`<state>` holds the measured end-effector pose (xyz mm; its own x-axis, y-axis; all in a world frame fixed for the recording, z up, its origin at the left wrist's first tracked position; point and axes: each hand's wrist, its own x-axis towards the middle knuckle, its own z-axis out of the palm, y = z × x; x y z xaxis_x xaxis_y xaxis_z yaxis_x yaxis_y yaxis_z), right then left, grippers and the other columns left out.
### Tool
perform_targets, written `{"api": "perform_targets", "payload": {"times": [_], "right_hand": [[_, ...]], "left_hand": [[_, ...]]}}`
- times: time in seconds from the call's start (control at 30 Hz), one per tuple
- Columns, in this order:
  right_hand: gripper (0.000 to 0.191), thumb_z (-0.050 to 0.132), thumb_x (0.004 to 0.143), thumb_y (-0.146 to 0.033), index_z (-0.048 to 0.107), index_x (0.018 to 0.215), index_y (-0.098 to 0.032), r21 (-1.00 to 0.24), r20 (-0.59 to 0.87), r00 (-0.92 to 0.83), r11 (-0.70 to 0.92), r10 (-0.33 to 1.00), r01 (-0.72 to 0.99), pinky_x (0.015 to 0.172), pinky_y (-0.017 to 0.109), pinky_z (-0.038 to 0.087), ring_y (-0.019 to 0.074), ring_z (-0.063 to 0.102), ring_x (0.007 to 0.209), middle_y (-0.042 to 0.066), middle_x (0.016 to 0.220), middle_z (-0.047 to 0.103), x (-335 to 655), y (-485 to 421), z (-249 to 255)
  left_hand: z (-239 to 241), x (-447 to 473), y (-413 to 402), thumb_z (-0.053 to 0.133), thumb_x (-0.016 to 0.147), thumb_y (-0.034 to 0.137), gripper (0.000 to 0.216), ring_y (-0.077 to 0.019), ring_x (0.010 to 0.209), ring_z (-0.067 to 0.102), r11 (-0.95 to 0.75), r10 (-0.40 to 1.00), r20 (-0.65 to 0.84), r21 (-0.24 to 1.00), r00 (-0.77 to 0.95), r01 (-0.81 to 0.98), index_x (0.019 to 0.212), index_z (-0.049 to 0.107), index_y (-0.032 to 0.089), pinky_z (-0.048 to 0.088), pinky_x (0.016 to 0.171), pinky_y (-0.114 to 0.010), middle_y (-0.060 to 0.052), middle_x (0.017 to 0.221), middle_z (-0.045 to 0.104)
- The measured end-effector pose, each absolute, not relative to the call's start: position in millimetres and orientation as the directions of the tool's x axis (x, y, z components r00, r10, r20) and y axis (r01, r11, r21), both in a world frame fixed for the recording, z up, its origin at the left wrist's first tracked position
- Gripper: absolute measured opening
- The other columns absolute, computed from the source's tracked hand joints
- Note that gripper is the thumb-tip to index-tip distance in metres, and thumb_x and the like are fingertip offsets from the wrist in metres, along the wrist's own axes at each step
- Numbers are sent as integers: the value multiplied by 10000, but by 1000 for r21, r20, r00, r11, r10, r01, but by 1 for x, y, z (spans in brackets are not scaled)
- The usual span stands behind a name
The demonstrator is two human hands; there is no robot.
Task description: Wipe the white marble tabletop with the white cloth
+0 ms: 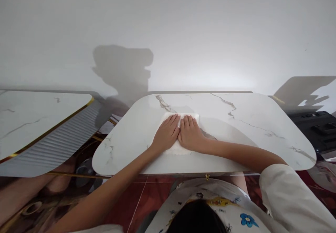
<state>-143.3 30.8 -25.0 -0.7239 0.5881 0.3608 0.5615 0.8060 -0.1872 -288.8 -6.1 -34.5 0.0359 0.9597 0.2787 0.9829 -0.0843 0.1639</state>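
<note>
Your left hand (166,134) and right hand (190,135) lie palm-down, wide open with the fingers straight and close together. They sit side by side, touching at the thumbs. Both press flat on a white cloth (175,149), and neither grips anything. The cloth lies on the marble table (249,135), a little toward 9 o'clock from the table's middle. A second tabletop (34,121) stands apart at 9 o'clock. A dark object (317,129), too unclear to identify, sits past the table's edge at 3 o'clock.
</note>
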Motion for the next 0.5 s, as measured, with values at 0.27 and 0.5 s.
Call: {"api": "perform_targets", "payload": {"times": [0.27, 0.5], "right_hand": [[572, 456, 850, -242, 452, 1326, 74, -213, 386, -791, 880, 474, 424, 1090, 577, 300, 382, 334, 1335, 284, 1398, 397, -106, -12, -23], [573, 460, 850, -248, 450, 1338, 53, -174, 385, -823, 908, 418, 380, 1088, 533, 319, 366, 350, 1330, 279, 1396, 408, -59, 0, -21]], "left_hand": [[-40, -253, -69, 256, 895, 326, 583, -232, 1402, 267, 43, 963, 254, 196, -93, 980, 1461, 296, 189, 255, 1152, -448, -57, 1500, 340], [-44, -211, -66, 340, 871, 303, 633, -239, 1411, 239, 57, 961, 241, 301, -134, 952, 1490, 209, 269, 292, 1131, -477, -9, 1521, 285]]}}
